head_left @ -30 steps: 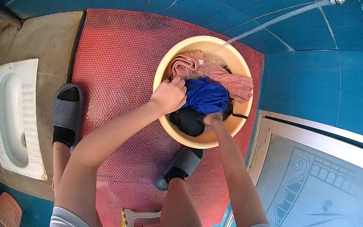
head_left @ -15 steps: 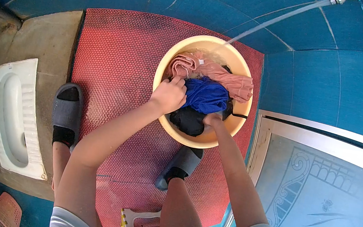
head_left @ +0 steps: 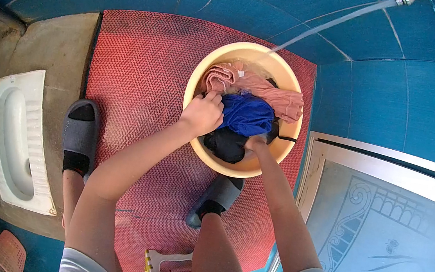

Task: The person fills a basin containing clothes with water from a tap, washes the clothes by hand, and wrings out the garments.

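Note:
A cream plastic basin (head_left: 198, 84) stands on the floor with wet clothes and water in it. My left hand (head_left: 202, 114) is at its left side, fingers curled onto the left end of a bunched blue garment (head_left: 248, 114). My right hand (head_left: 254, 143) reaches down between the blue garment and a black garment (head_left: 224, 145); its fingers are hidden among the cloth. A rolled and folded pink garment (head_left: 267, 94) lies along the far side, one end against the right rim. A thin black strap (head_left: 287, 139) crosses the basin's right rim.
Water streams from a tap (head_left: 403, 0) into the basin's far side. A red mesh mat (head_left: 140, 84) covers the floor. To the left lies a squat toilet (head_left: 20, 139); at right is a frosted door (head_left: 383, 236). A small stool (head_left: 168, 265) and pink basket (head_left: 6, 252) are near the bottom.
Both hands and the clothes stay almost exactly in place. My right hand has shifted only very slightly among the cloth. The water keeps running.

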Demonstrator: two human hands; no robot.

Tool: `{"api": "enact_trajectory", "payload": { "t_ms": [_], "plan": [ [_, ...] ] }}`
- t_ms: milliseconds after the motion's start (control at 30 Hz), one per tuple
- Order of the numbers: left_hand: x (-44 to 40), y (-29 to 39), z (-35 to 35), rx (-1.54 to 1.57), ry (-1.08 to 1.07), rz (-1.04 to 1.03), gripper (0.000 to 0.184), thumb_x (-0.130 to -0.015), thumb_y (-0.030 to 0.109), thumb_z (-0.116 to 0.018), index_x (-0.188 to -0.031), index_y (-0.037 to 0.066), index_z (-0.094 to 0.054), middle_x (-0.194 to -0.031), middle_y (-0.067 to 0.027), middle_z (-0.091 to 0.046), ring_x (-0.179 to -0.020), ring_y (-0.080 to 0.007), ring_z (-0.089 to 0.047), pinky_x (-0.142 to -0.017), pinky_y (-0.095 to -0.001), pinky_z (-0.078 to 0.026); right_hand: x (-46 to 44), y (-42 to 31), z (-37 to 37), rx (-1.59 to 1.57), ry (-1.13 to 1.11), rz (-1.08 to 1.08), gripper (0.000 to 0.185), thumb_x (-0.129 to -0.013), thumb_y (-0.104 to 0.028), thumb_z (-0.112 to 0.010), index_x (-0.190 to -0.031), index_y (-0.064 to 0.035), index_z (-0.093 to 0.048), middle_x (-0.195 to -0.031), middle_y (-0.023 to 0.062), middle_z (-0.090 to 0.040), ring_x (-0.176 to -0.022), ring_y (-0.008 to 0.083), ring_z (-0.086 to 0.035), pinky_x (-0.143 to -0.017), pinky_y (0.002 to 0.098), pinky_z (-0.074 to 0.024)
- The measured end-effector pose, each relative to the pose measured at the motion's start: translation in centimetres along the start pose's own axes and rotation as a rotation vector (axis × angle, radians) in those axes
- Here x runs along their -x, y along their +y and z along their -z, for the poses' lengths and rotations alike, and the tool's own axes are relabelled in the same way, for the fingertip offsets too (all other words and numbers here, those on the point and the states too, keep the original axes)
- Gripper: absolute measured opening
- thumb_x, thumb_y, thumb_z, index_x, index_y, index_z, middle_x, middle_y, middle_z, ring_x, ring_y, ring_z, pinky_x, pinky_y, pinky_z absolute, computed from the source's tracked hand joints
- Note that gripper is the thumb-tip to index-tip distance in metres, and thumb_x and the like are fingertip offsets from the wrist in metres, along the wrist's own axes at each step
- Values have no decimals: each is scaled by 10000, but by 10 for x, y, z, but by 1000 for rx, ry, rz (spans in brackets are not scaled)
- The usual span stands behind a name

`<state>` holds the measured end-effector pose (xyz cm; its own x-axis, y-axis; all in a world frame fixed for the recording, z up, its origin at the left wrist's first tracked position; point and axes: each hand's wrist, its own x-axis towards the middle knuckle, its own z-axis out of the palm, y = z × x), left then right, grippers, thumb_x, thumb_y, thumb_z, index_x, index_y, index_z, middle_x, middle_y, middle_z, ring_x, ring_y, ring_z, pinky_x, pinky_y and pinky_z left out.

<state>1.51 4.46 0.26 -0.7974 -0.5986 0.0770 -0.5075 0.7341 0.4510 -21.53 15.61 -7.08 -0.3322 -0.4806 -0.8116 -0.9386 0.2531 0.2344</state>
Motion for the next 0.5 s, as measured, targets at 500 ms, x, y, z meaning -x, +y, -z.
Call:
{"api": "enact_trajectory", "payload": {
  "t_ms": [500],
  "plan": [
    [0, -1, -1, 16, 21, -10, 221, -767, 236, -546, -764, 17, -578, -890, -101, -535, -961, -226, -505, -786, -345, -463, -8, 4, -4, 22, -64, -15, 482, -722, -375, -528, -1096, -81, -606, -1166, 137, -558, -1076, 251, -550, -894, 359, -429]
  ]
}}
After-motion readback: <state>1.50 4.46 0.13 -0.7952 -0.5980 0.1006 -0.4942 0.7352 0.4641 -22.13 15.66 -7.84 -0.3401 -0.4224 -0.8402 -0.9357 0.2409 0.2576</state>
